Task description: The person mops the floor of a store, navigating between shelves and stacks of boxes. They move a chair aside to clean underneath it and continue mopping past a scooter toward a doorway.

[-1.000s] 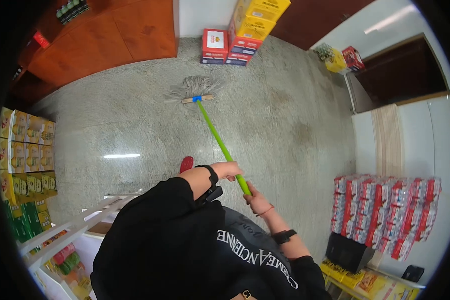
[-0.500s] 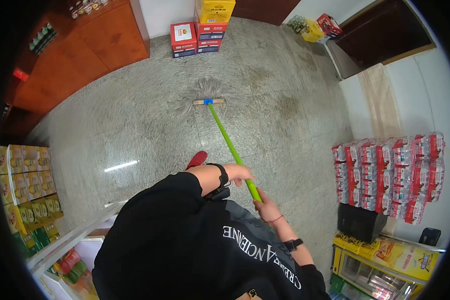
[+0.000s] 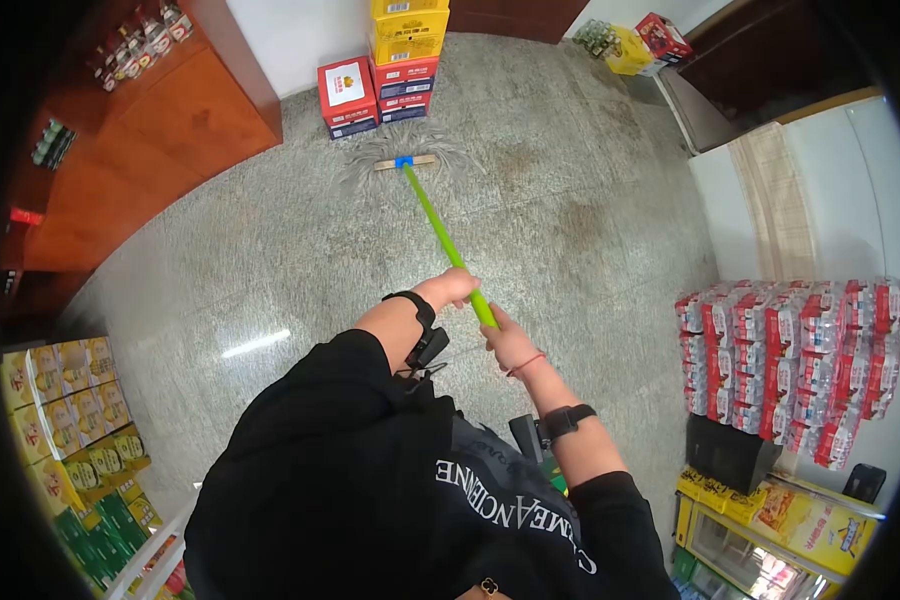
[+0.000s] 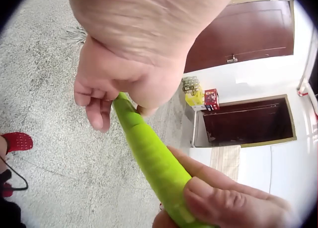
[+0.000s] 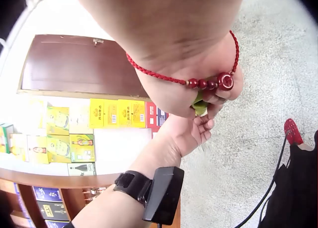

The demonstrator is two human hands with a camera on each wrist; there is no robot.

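A string mop with a green handle [image 3: 432, 215] reaches forward from the person's body. Its grey strands [image 3: 410, 140] fan out on the floor, close to the base of the stacked boxes, below a wooden bar with a blue clamp [image 3: 404, 162]. My left hand [image 3: 453, 287] grips the handle partway along, fingers curled round it in the left wrist view. Behind it, my right hand [image 3: 510, 340] holds the handle's top end, thumb laid along the green grip [image 4: 159, 168]. In the right wrist view, the right hand [image 5: 218, 89] hides most of the handle.
Red and yellow boxes [image 3: 407, 75] are stacked against the back wall, beside an orange-brown wooden cabinet [image 3: 195, 120]. Shrink-wrapped bottle packs [image 3: 790, 360] stand at right, above a yellow-framed freezer [image 3: 770, 530]. Cartons [image 3: 70, 400] line the left side. Dark stains [image 3: 582, 220] mark the floor.
The mop head has moved forward, closer to the stacked boxes. Both hands now reach farther from the body, still on the handle. The head view has shifted, and the red shoe is out of it.
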